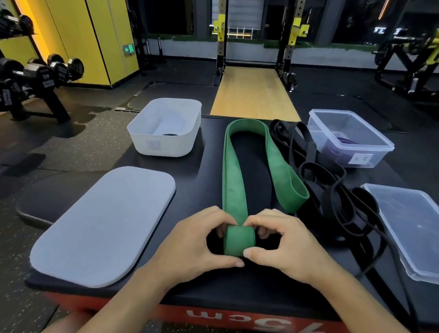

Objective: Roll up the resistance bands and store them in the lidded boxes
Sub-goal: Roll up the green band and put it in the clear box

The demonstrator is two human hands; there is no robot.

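Gym box top (232, 289); green band (234, 172) half-rolled, both hands pinching.

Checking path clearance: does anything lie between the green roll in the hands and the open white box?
Nothing visible does: bare platform top runs from the green roll to the white box, which stands open. Its grey lid lies left of that path, the black bands right.

A green resistance band (235, 167); black resistance bands (321, 187). The plyo box (200, 180) has a black top and a red side with white lettering. White storage box (148, 137), pale grey lid (103, 226), clear plastic box (376, 155) showing a purple band (347, 141), clear lid (413, 227). Yellow wall panels (93, 32); dark speckled floor (75, 138).
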